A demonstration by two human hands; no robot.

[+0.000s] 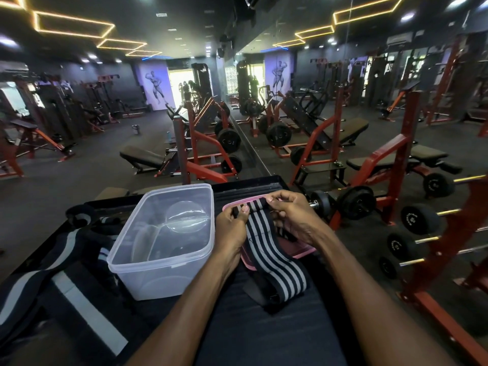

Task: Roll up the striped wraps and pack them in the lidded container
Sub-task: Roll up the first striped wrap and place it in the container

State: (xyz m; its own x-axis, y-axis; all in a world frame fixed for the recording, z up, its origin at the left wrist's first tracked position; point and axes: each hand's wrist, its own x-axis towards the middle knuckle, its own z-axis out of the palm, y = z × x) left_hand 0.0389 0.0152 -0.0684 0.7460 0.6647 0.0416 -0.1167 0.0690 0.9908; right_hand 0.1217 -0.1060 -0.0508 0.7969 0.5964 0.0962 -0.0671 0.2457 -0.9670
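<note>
A black-and-grey striped wrap (274, 257) lies stretched over a pink-rimmed lid (301, 250) on the dark bench. Its far end is rolled into a small coil. My left hand (232, 228) pinches the coil's left side and my right hand (293, 215) pinches its right side. A clear plastic container (158, 262) stands open and empty just left of my hands. More striped wraps (60, 260) lie in a heap further left on the bench.
The dark padded bench (264, 326) runs toward me. A red dumbbell rack (422, 233) with several dumbbells stands close on the right. Red weight benches and machines fill the floor ahead, with a mirror wall behind them.
</note>
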